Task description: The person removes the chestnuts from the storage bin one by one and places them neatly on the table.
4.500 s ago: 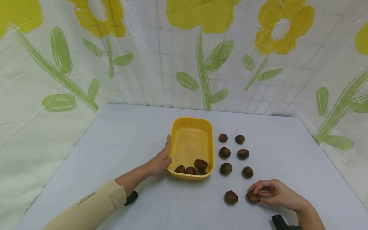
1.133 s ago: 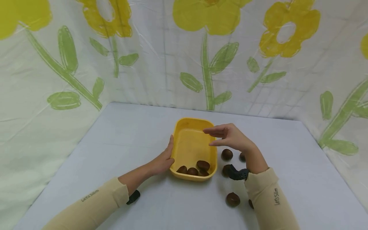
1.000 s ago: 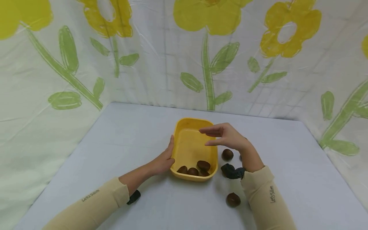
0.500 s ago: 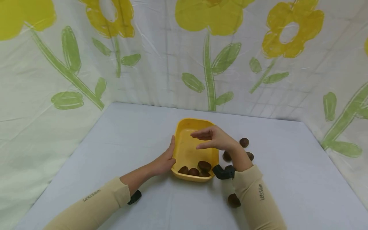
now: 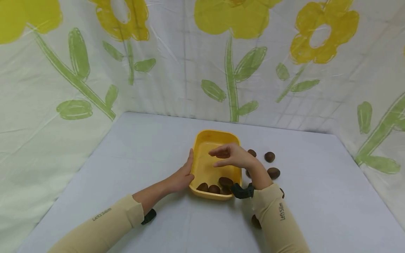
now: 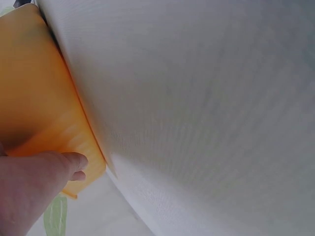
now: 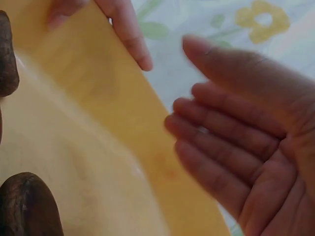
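A shallow yellow plastic tray (image 5: 202, 135) lies on the table, with several brown chestnuts (image 5: 225, 182) gathered at its near end. On its left side my left hand (image 5: 178, 180) holds the wall, fingers stretched along the outside and the thumb at the rim; the left wrist view shows that hand (image 6: 34, 179) against the orange-looking wall. Above the tray's right half hovers my right hand (image 5: 232, 155), its fingers slightly bent, thumb apart, and nothing between them. In the right wrist view, its palm and fingers (image 7: 221, 142) are bare. Two chestnuts show at that view's left edge.
To the right of the tray, more chestnuts (image 5: 273, 173) lie on the white tabletop (image 5: 316, 182), some partly hidden by my right forearm. A dark wrist device (image 5: 242, 190) juts over the tray's near right corner. Behind the table hangs a flower-printed sheet (image 5: 177, 77).
From beside a chestnut at the lower right, my right hand has come over the tray, then shifted left and slightly nearer. My left hand has stayed on the tray. The chestnuts look unmoved.
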`<state>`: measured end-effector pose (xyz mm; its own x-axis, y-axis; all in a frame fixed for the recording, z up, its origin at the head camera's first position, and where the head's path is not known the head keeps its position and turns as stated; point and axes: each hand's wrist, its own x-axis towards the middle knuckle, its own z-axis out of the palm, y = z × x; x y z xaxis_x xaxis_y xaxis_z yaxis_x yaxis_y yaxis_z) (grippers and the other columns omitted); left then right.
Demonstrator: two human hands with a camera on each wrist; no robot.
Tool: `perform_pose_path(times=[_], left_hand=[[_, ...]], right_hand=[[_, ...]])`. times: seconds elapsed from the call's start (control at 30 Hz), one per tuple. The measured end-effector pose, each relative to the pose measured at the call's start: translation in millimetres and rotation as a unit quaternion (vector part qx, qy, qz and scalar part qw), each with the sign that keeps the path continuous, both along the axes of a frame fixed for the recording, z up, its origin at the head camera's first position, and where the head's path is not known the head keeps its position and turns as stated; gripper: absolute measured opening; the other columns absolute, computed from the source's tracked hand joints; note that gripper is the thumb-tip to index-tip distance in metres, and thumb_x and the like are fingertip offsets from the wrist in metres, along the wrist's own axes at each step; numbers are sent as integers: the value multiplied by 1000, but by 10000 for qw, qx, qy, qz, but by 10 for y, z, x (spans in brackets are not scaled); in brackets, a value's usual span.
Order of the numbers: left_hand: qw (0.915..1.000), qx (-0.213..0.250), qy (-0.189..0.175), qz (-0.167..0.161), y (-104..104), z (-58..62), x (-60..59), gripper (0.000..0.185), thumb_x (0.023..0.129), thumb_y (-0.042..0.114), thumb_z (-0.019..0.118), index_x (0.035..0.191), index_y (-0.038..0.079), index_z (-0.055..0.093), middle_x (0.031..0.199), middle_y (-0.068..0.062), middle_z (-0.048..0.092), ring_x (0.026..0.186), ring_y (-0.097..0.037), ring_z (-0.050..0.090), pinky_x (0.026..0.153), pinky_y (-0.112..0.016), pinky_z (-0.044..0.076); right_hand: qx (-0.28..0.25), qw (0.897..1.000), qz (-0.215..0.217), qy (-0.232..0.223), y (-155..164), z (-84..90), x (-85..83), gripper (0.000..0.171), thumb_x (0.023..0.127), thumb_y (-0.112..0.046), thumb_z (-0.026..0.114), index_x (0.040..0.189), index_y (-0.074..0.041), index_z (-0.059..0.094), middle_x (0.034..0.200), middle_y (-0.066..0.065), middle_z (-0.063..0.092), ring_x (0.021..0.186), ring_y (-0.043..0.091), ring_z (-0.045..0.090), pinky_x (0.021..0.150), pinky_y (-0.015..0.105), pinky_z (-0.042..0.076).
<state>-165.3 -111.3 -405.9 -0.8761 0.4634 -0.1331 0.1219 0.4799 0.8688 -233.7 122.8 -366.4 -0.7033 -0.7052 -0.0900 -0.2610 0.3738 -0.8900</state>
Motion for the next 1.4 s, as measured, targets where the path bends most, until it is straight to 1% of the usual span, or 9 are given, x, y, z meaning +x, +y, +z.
perform_pose_path(times=[0.07,0.17,0.37,0.63,0.77,0.93,1.07,1.17,1.4], left_hand=[[10000,4,-18,10,3,-5,-1,83,85,-3,34,146,10,-21,156,-10,-14,144,-22,-6,116,-44,3],[10000,-19,-44,-9,3,-20,-13,83,86,-2,34,146,11,-22,156,-9,-15,144,-22,-6,116,-44,3],[10000,-69,-20,-24,-3,-41,-33,84,86,-2,34,146,13,-22,156,-7,-15,144,-21,-7,116,-44,3],[9999,-39,-137,34,1,-11,-9,85,86,-1,36,146,14,-23,156,-6,-15,144,-20,-8,116,-43,2],[9998,-62,-155,48,1,0,1,85,86,-1,36,146,14,-23,156,-4,-16,144,-18,-8,116,-42,3],[9998,-95,-134,66,-3,3,-2,85,86,-1,35,146,15,-23,156,-3,-16,144,-17,-8,116,-43,3],[9998,-117,-117,72,1,15,-2,85,86,-1,36,146,15,-22,156,-3,-15,144,-17,-8,116,-42,3],[9998,-101,-136,68,3,23,-2,85,86,-1,36,146,15,-22,156,-3,-16,144,-17,-8,116,-42,3],[9998,-76,-142,75,4,4,-5,85,86,-1,36,146,14,-22,156,-4,-16,144,-18,-8,116,-42,3]], right_hand=[[83,9999,79,-26,0,-16,-6,51,79,-18,72,123,4,58,127,22,57,120,29,55,101,43,41],[433,9987,258,123,11,-34,-5,48,77,-17,74,120,3,61,122,20,62,115,27,58,98,40,44],[1322,9876,732,420,11,-48,-24,39,76,-18,75,111,-2,68,110,12,69,105,21,63,93,38,49],[1753,9794,990,136,-29,-32,-40,33,74,-13,76,104,0,70,101,11,71,91,16,64,85,31,52],[2032,9733,1068,77,-53,-31,-24,30,72,-13,78,99,-2,71,95,7,72,83,9,62,80,25,52],[2205,9672,1260,-13,-77,-24,0,25,70,-9,77,94,-3,72,89,3,72,79,7,63,76,23,52],[2330,9637,1299,-127,-95,-9,25,21,69,-5,77,89,-3,72,84,2,72,75,6,63,72,22,53],[2542,9584,1293,-139,-116,4,38,17,68,-4,77,84,-4,72,80,1,71,71,6,60,68,21,52],[3208,9398,1169,130,-162,9,60,16,67,-4,79,80,-10,72,78,-3,67,70,8,55,65,21,50]])
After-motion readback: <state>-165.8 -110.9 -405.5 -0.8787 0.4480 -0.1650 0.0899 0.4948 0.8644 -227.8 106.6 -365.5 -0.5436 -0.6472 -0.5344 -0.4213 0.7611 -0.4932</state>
